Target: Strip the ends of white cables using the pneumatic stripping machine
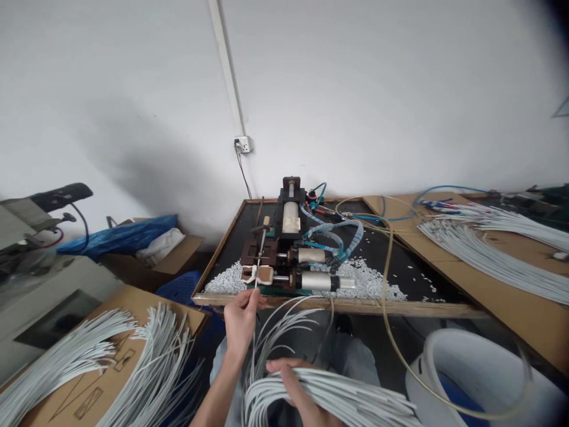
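My left hand (pixel 241 317) pinches a single white cable (pixel 255 332) and holds its tip up at the front jaw of the pneumatic stripping machine (pixel 284 261). The cable's end sits at the machine's pale clamp block (pixel 258 274). My right hand (pixel 297 391) rests low on my lap and grips a thick bundle of white cables (pixel 338 397) that fans out to the right. A few loose cable ends (pixel 284 320) curve up between the two hands.
White stripped bits (pixel 368 284) litter the black tray (pixel 400 261) around the machine. Cut cables (pixel 146 362) lie on a cardboard box at the left, and more cables (pixel 489 255) on the bench at the right. A white bucket (pixel 480 373) stands at lower right.
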The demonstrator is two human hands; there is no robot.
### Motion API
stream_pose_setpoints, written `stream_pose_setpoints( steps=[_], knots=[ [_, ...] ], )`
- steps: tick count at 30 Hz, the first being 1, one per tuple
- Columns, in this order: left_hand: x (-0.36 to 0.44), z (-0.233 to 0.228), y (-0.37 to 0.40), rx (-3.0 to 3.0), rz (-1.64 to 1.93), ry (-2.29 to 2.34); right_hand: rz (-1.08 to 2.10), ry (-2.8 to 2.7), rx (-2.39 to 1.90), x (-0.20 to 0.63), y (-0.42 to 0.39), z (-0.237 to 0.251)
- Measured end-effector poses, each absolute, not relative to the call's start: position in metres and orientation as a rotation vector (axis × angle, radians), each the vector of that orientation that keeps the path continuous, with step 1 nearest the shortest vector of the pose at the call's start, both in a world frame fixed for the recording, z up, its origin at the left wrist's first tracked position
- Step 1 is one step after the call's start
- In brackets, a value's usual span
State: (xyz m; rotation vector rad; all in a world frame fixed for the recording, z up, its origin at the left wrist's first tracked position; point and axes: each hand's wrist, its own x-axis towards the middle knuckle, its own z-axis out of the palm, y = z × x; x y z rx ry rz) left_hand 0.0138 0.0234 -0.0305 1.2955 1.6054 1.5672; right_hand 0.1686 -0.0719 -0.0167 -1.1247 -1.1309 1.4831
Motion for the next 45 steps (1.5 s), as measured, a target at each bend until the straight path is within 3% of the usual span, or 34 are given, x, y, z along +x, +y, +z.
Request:
stream_pose_setpoints(
  steps=[14, 41, 45],
  knots=[
    [0.002, -0.034, 0.017, 1.344, 1.469, 1.487, 1.488, -1.118, -1.187, 0.167, -0.072, -0.023],
    [0.019, -0.044, -0.013, 1.168, 1.652, 1.61, 1.517, -1.078, -1.189, 0.164, -0.072, -0.021],
    [0.015, -0.036, -0.03, 1.396, 1.551, 1.626, 1.487, -1.1, -1.159, 0.158, -0.074, -0.02]
  ],
)
